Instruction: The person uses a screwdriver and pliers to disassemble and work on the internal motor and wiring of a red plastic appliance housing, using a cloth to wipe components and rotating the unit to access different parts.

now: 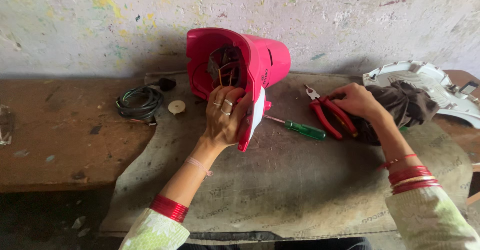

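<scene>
A pink plastic appliance housing (260, 60) lies on its side on a sackcloth mat (290, 180), its open end showing wires and a dark motor inside. My left hand (225, 117) reaches into that opening and grips the housing's rim. My right hand (356, 101) rests on the red handles of a pair of pliers (330, 115) lying to the right of the housing. Between the housing and the pliers lies a green-handled screwdriver (302, 129).
A coiled black cable with plug (142, 100) and a small cream disc (176, 107) lie left of the housing on a brown wooden bench (60, 140). A dark cloth (407, 102) and a white round grille part (430, 85) sit at the right. A stained wall stands behind.
</scene>
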